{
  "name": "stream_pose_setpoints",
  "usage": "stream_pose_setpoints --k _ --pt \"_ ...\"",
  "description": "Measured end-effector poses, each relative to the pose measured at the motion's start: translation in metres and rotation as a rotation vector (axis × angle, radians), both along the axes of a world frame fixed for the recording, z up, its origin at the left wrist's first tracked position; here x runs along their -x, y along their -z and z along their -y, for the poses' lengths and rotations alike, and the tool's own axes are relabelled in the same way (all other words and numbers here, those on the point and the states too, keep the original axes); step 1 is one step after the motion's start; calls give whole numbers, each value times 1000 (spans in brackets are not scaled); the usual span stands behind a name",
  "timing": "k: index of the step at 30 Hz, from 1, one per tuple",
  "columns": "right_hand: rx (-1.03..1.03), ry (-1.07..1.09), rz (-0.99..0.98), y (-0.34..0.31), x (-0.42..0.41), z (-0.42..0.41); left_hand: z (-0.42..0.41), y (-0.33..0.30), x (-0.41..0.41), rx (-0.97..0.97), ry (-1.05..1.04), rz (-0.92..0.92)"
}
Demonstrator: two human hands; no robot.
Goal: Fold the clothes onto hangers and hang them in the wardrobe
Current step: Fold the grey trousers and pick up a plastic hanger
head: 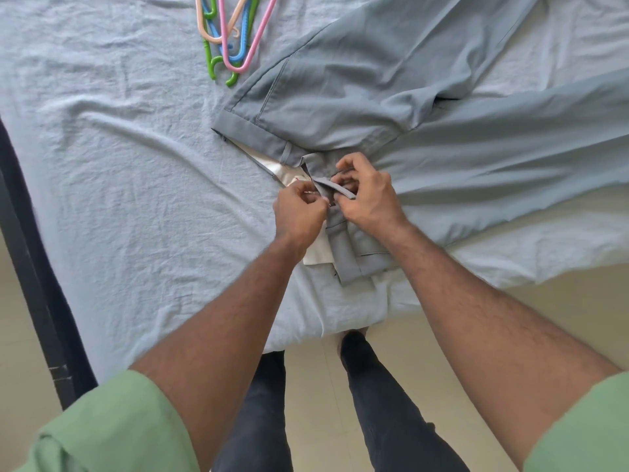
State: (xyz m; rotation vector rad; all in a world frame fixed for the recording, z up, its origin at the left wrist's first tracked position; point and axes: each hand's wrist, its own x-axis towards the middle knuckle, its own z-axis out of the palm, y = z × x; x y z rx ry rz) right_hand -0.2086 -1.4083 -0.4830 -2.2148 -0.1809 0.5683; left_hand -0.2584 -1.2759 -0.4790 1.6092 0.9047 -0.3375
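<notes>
Grey-blue trousers (391, 80) lie spread on the bed, legs running off to the upper right, waistband toward me with its white lining (289, 173) showing. My left hand (299, 211) pinches the waistband's left flap. My right hand (366, 195) grips the right flap and a grey tab (335, 188) at the fly. The two hands meet over the open front. A pile of plastic hangers (231, 32) in pink, green, blue and peach lies at the top of the bed, left of the trousers.
The bed is covered by a wrinkled pale blue sheet (119, 165). A dark bed frame (30, 267) runs along the left edge. I stand at the near edge on a beige tiled floor (425, 335).
</notes>
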Motion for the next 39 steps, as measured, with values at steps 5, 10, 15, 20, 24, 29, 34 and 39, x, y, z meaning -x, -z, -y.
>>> stream_pose_setpoints --k 5,10,15,20,24,29,34,39 --pt "-53 -17 -84 -5 11 16 5 -3 10 70 74 -92" --pt "-6 -73 66 -3 14 20 7 -7 12 210 -44 -122" --pt "12 -65 85 -5 17 25 12 -17 11 292 -129 -104" --pt "1 -1 76 -8 17 27 16 -21 12 320 -137 -69" --pt "5 -41 125 -8 14 27 18 -22 13 319 -156 -65" --pt "25 -56 146 -8 12 29 20 -28 13 336 -155 -69" --pt "14 -76 170 -7 14 31 19 -29 13 337 -156 -76" --pt "44 -150 274 -7 17 32 18 -26 15 348 -151 -71"
